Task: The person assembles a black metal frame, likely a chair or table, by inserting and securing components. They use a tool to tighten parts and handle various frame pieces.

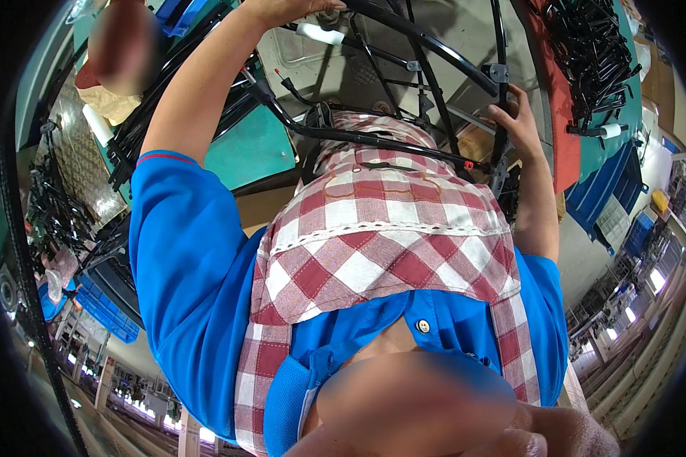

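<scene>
A black tubular metal frame [434,47] stands in front of me, with several bars crossing and silver brackets [498,73] at its joints. At the upper edge of the view, my left hand [286,9] has its fingers bent at a tube end of this frame; part of the hand is cut off. My right hand [520,128] wraps around an upright tube on the right, just below a bracket. A white sleeve [320,33] sits on one bar near my left hand. A lower curved bar [373,139] passes close to my checked apron [389,228].
On the right, black metal parts [591,61] are heaped on a green surface beside a red edge [562,137]. A green panel [255,148] and more black tubes [171,84] lie left. Another person [122,49] is at upper left. Blue crates [103,308] stand farther off.
</scene>
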A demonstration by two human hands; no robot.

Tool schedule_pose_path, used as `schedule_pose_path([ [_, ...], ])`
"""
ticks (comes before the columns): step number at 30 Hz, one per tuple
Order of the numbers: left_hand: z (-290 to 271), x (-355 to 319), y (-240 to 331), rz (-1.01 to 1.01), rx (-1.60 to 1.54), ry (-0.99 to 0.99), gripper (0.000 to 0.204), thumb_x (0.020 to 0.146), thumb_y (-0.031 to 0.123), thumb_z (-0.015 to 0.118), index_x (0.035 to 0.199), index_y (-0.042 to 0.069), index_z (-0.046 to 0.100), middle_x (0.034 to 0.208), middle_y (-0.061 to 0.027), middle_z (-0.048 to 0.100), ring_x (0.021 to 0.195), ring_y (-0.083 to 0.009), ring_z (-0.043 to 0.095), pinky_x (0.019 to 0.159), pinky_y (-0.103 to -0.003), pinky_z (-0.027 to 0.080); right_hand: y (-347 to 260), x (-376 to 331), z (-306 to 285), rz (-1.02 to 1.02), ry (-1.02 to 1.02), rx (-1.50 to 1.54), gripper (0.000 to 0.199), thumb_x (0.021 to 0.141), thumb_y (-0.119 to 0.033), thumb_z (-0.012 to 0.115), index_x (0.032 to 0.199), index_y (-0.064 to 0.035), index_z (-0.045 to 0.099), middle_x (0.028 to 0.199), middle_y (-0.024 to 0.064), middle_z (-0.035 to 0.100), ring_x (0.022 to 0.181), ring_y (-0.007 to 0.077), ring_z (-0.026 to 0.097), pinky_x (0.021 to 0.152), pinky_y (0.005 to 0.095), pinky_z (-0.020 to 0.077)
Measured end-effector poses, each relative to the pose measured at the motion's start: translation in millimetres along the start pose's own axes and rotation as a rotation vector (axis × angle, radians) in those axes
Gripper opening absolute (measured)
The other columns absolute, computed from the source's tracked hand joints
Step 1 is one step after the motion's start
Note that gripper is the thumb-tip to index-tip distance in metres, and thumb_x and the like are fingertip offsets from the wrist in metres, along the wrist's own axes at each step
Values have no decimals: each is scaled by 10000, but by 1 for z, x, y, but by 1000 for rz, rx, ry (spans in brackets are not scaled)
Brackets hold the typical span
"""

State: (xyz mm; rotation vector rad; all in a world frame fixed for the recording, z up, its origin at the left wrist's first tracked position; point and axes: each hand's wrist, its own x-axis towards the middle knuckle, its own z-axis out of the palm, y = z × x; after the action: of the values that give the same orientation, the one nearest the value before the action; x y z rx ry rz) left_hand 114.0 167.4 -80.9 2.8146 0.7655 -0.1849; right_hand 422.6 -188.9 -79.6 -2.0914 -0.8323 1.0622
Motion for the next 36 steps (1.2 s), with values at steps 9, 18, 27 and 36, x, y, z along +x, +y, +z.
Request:
schedule_pose_path([
  [9,6,-4,-7,270,239,359,402,834,555,645,966,178,687,871,-47,703,987,-268,642,842,-462,478,-4,23,21,-99,295,-432,697,805,-342,806,1303,20,476,991,162,675,819,277,648,770,373,515],
  [18,6,-34,-1,155,-193,605,378,796,320,732,1061,70,630,1121,-130,588,1096,-320,546,1004,-486,364,-11,26,20,-322,304,-618,533,925,-138,649,1418,-219,462,1185,196,608,1091,376,596,913,421,471],
  [27,94,-117,-51,-766,-1353,911,199,1010,149,507,1138,22,590,1004,-72,653,844,-145,623,761,-313,503,-34,12,-18,-255,256,-609,503,931,-166,668,1397,-167,478,1204,175,639,1129,295,621,951,369,475],
  [36,167,-94,6,-635,-1980,281,449,1023,347,502,1273,-19,573,1196,-139,645,1073,-203,617,937,-324,477,-36,2,-18,-255,271,-649,546,916,-154,674,1414,-159,450,1281,193,599,1173,351,598,963,408,471],
])
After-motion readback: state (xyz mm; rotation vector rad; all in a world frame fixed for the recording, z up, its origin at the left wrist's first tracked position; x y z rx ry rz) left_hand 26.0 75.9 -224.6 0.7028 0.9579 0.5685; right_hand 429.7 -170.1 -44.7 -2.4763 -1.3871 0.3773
